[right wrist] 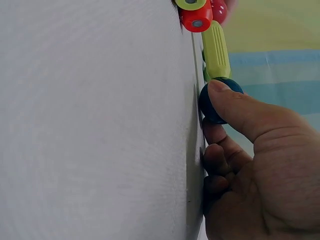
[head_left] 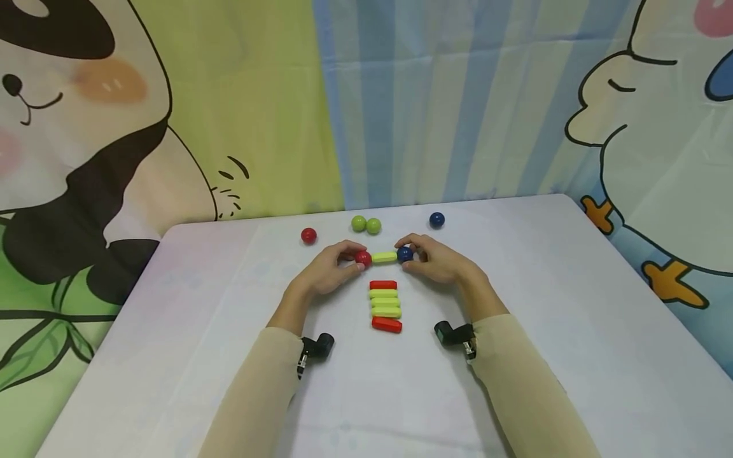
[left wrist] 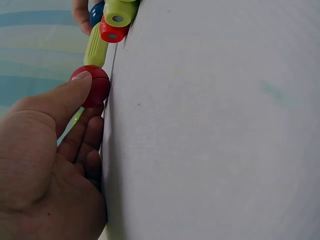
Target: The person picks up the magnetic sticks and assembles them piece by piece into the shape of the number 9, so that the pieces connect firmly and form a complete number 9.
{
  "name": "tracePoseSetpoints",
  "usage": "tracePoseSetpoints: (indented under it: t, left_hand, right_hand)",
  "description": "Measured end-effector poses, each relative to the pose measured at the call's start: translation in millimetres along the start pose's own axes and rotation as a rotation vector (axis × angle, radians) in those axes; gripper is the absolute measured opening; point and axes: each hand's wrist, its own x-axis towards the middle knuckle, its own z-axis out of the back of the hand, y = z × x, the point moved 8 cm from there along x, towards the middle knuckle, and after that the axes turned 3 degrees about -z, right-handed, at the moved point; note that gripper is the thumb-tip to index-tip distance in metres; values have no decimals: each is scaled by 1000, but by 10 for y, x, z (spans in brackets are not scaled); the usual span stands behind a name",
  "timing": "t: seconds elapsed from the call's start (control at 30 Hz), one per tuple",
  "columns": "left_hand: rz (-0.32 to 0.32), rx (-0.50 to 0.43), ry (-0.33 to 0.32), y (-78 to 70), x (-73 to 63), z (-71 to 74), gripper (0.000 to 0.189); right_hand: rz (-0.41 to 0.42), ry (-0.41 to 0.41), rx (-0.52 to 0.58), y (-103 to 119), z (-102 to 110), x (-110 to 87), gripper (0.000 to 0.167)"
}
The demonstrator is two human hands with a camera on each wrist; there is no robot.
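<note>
My left hand [head_left: 330,267] pinches a red ball [head_left: 363,258] between thumb and fingers. A dark blue ball [head_left: 404,254] is pinched by my right hand [head_left: 438,259]. Between the two balls lies a yellow-green rod [head_left: 384,257], its ends touching both, so the three form a short line. Both wrist views show the thumbs on the balls, the red one [left wrist: 95,86] on the left and the blue one [right wrist: 218,101] on the right. Nearer to me, a column of rods has a red rod [head_left: 383,285] at its far end, several yellow-green rods [head_left: 385,303] and a red rod [head_left: 387,325] nearest.
Beyond the hands stand a loose red ball [head_left: 308,236], two green balls [head_left: 366,224] side by side and a blue ball [head_left: 437,220]. All lie on a white-covered table [head_left: 229,356]. A printed curtain [head_left: 446,102] hangs along its far edge.
</note>
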Motion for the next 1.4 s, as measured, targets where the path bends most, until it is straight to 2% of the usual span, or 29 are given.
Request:
tracePoseSetpoints:
  t: [0.1,0.33,0.7,0.97,1.17,1.3,1.4]
  left_hand:
    - [-2,-2,1,-15,-7,-5,41]
    - [-54,-26,2,-49,-19,-6,40]
    - [-32,-22,-4,-26,-32,9,39]
    - [-26,-28,5,-22,-10,18,40]
    - [-20,-31,12,-24,-2,26,41]
    - [-7,-32,7,-14,-6,36,40]
    - [-9,-35,8,-2,-3,29,40]
  right_hand:
    - [-11,-7,1,-12,9,-14,44]
    - [6,-9,-12,-10,-5,-21,43]
    - [7,-3,-35,22,-13,-2,45]
    - [46,-41,-130,124,15,47,48]
    - [70,-34,-210,216,1,115,44]
    - [47,-34,-290,218,5,161,47]
    - [42,-16,-298,213,9,175,45]
